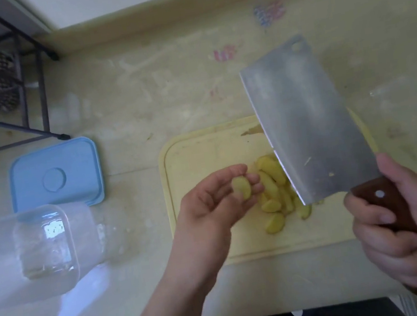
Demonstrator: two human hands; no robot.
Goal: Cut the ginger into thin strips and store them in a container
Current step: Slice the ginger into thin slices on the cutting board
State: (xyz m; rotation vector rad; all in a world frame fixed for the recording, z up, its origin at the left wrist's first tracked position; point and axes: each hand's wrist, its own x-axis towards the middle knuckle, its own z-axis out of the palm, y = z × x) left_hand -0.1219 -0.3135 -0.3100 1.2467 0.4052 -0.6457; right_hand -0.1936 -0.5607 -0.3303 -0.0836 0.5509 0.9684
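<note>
Left hand (216, 200) pinches one ginger slice (242, 191) at its fingertips above the cutting board (202, 158), where the remaining slices (274, 191) lie piled, while right hand (402, 231) has a closed grip on the raised cleaver (310, 121); clear container (42, 247) on desk (139, 100) at left.

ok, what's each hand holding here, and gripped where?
Right hand grips the cleaver by its wooden handle, blade raised. Left hand holds one ginger slice at its fingertips, above the cutting board.
</note>
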